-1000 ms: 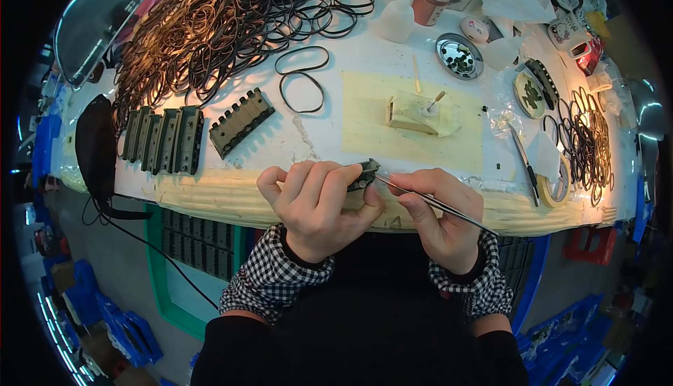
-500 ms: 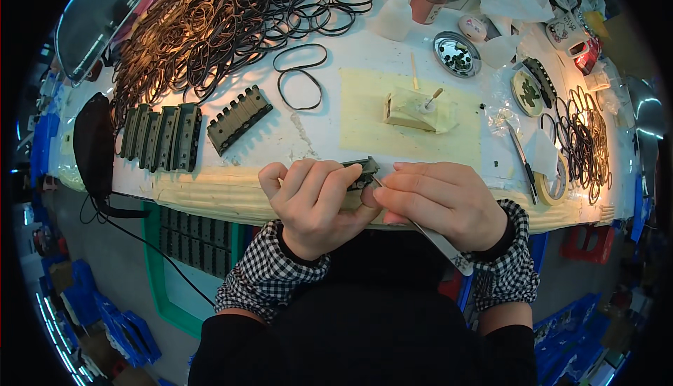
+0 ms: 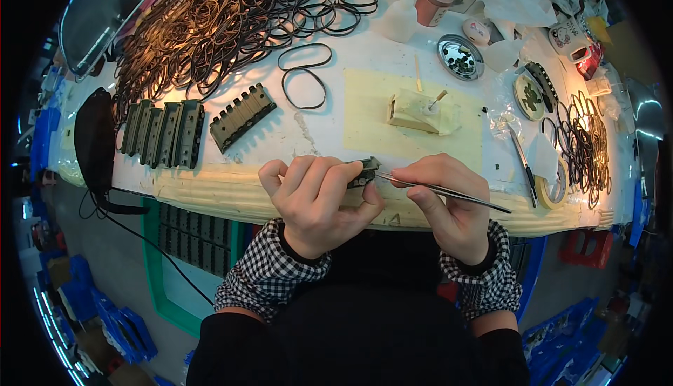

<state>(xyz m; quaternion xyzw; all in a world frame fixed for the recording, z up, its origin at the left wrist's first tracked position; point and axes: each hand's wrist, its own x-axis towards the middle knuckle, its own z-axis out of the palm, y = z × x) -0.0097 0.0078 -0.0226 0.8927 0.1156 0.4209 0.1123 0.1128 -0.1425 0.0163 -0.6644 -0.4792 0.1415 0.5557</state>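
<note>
My left hand [image 3: 315, 200] is closed on a dark green moulded plastic piece [image 3: 366, 171] at the table's front edge. The fingers hide most of that piece; only its end shows. From the right, my right hand [image 3: 452, 207] grips a pair of metal tweezers [image 3: 473, 197] between thumb and fingers. The tweezers' tips reach the end of the green piece. Beyond my left hand, a similar green piece with a row of knobs [image 3: 242, 117] lies by itself. Several more green pieces [image 3: 162, 133] are lined up side by side at the left.
A large heap of thin dark loops [image 3: 210, 28] covers the far left. Yellow paper [image 3: 364, 116] carries a wrapped tan block [image 3: 417, 111]. At right are a dish of small dark parts [image 3: 459, 56], a pen-like tool [image 3: 523, 165], a tape roll [image 3: 556, 184] and more loops [image 3: 585, 140].
My right hand has turned, its thumb swinging lower and apart from my left hand. The tweezers now lie flatter, pointing left. My left hand still holds the green piece, almost unmoved.
</note>
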